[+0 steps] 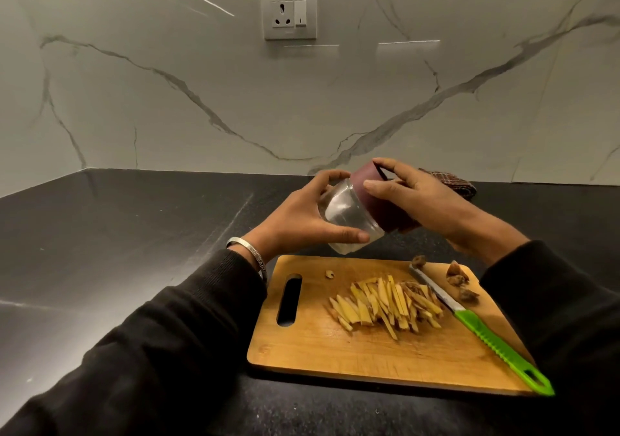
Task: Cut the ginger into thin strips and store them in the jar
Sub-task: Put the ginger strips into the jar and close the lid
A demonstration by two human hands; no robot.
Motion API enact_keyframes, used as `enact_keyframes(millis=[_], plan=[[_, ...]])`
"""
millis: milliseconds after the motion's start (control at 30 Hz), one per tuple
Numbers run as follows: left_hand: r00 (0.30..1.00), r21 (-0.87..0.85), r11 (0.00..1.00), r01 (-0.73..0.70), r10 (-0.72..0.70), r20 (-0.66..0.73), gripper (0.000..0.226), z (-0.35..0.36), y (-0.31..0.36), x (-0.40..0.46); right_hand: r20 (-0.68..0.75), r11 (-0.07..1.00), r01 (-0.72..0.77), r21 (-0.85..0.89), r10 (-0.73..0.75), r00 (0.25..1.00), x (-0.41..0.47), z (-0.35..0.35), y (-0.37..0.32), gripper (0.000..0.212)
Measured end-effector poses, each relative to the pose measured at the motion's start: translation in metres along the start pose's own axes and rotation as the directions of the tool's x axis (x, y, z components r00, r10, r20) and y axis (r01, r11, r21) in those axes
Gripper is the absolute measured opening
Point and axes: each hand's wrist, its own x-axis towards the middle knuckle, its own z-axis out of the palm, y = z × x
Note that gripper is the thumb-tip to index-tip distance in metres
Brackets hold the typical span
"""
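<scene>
A pile of thin yellow ginger strips (385, 303) lies in the middle of the wooden cutting board (335, 348). Above the board's far edge I hold a clear glass jar (345, 221), tilted on its side and empty. My left hand (302, 217) grips the glass body. My right hand (412, 197) grips the dark maroon lid (372, 194), which sits on the jar's mouth. A knife with a green handle (496, 341) rests on the board's right side, blade pointing away from me.
Brown ginger peel scraps (459, 283) lie at the board's far right corner, one small bit (330, 274) near the handle slot. A checked cloth (449, 182) sits on the black counter by the marble wall. A wall socket (289, 13) is above.
</scene>
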Motion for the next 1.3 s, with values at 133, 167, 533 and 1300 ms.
enact_keyframes(millis=[133,167,533,1300], plan=[[0.998,0.12,0.991,-0.06,0.06,0.007,0.09,0.001,-0.003,0.0,0.024,0.999,0.033,0.039,-0.034,0.999,0.001,0.0,0.001,0.046],[0.998,0.135,0.989,-0.065,0.064,0.012,0.091,0.001,-0.004,-0.001,0.03,0.996,0.049,0.077,-0.051,0.998,0.002,-0.002,0.001,0.046],[0.995,0.174,0.98,-0.099,0.1,0.002,0.09,0.004,-0.007,0.002,0.093,0.999,-0.015,-0.041,0.019,0.995,0.001,-0.006,0.0,0.094],[0.967,-0.081,0.971,0.226,-0.234,-0.105,0.095,0.001,-0.023,0.007,-0.145,0.719,-0.185,-0.67,0.117,0.982,0.006,-0.017,0.027,0.09]])
